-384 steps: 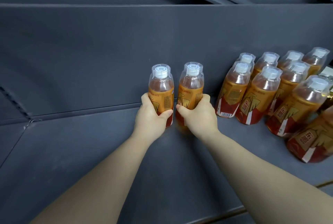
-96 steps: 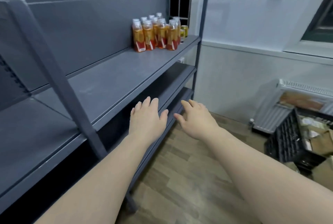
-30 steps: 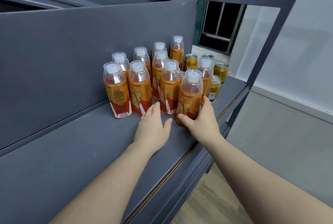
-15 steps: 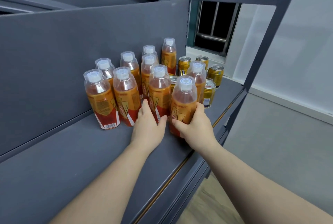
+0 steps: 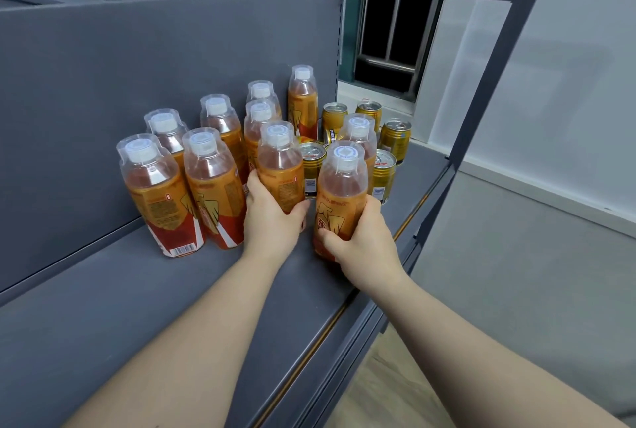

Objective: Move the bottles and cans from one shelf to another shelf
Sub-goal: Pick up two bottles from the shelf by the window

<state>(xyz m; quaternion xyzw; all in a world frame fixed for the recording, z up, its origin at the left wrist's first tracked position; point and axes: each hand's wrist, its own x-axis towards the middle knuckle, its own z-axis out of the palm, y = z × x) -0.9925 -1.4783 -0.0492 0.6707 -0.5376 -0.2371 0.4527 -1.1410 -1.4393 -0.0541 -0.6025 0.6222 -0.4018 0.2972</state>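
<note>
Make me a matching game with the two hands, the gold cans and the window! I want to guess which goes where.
Things:
1. left hand
2. right hand
3. gold metal cans
4. dark barred window

Matches:
A. beyond the end of the grey metal shelf
B. grips the front orange plastic bottle, nearest the shelf's edge
C. stand near the shelf's far end
D. grips the middle orange plastic bottle

Pairs: 1-D, 2-B, 3-C, 4-A
</note>
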